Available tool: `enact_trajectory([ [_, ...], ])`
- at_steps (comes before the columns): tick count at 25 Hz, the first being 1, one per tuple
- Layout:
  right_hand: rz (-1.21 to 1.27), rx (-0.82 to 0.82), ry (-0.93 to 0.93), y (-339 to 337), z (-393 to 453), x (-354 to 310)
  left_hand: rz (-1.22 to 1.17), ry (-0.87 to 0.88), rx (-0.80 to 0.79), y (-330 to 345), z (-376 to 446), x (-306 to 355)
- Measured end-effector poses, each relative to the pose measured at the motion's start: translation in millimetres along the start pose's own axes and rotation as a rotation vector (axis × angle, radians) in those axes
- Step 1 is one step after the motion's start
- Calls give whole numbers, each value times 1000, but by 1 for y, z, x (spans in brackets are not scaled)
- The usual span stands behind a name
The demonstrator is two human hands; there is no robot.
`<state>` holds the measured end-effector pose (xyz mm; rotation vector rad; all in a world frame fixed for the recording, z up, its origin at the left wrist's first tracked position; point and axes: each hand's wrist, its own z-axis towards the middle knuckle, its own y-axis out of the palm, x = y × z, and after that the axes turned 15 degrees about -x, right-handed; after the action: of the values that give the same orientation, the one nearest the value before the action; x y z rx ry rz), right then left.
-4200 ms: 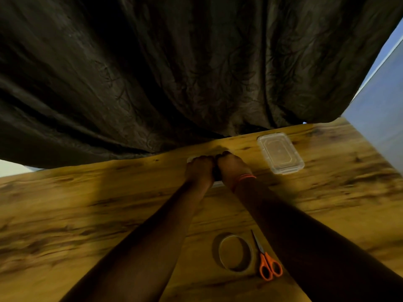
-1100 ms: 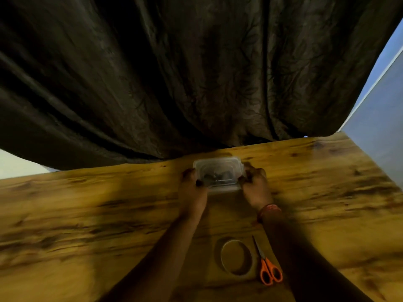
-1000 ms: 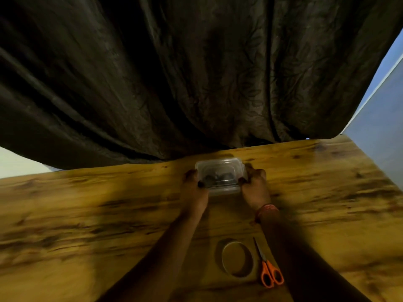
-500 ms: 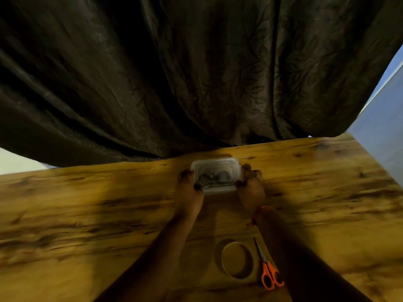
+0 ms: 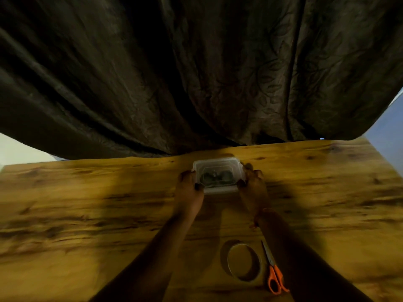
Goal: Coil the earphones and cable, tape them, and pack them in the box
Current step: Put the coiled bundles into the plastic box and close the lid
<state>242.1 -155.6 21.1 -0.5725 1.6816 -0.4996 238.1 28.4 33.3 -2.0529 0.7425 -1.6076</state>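
Note:
A small clear plastic box [image 5: 218, 165] with its lid on sits near the far edge of the wooden table [image 5: 87, 203]. Dark coiled earphones and cable [image 5: 214, 177] show through the lid. My left hand [image 5: 188, 190] grips the box's left side, thumb on the lid's near corner. My right hand [image 5: 254, 186] holds the right side the same way. Both forearms reach in from the bottom of the view.
A roll of clear tape [image 5: 244, 265] lies flat near the table's front, with orange-handled scissors [image 5: 273, 273] just right of it. A dark patterned curtain [image 5: 196, 73] hangs behind the far table edge. A pale wall [image 5: 388, 131] stands at the right.
Earlier the lid lay apart at the right and both hands were bunched together over the box. Now the lid is on the box and both hands grip its sides; little has moved in the last second.

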Motion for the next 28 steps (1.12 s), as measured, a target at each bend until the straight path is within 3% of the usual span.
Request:
enact_trajectory([
  [12,-204,51,-108,21,-12,4,234,130,5,-3,2,-28],
  [16,-245,-6,-113,19,-13,9,237,181,-28,1,-4,-31],
  [20,-98,53,-108,-16,-34,19,175,242,125,-10,-24,-22],
  [22,-129,52,-149,-41,-63,33,336,400,68,-9,-51,-25],
  [25,-321,32,-301,-57,-130,64,469,656,-196,14,-110,-48],
  [28,-558,-56,-287,-45,-194,91,619,833,-317,49,-156,-80],
])
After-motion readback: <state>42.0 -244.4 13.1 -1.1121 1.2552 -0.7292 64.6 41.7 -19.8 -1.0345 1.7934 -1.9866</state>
